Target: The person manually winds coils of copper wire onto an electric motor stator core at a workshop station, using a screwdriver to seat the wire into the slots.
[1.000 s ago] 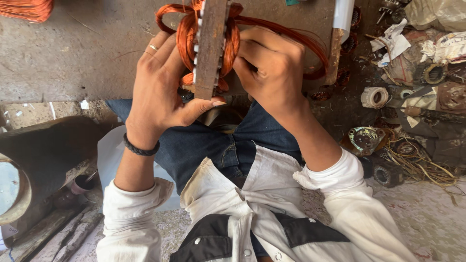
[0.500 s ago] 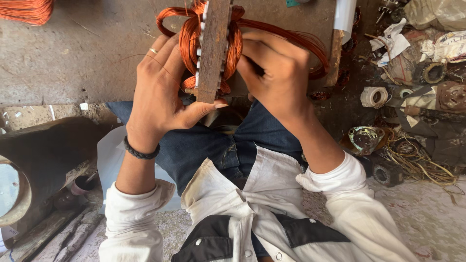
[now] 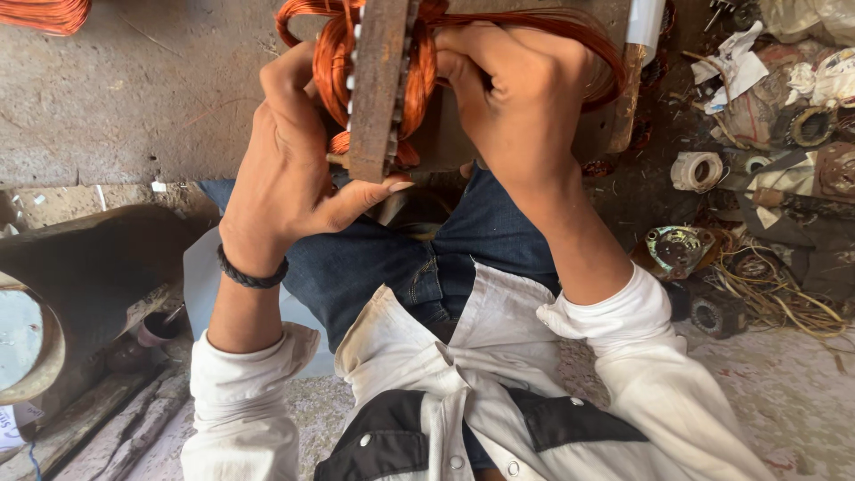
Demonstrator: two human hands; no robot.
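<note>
The left hand (image 3: 289,169) grips the rusty slotted metal core (image 3: 381,89) from its left side — thumb pressed under the lower end, fingers curled round behind among the copper wire coils (image 3: 337,62). The core stands upright above the person's lap, over the blue jeans (image 3: 401,267). The right hand (image 3: 525,89) is closed into a fist on the coils just right of the core — pinching the wire. Scrap parts and a tape roll (image 3: 696,169) lie on the floor to the right.

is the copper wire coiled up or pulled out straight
Coiled: the copper wire loops in bundles around the rusty metal core, gripped by the left hand and right hand.
</note>
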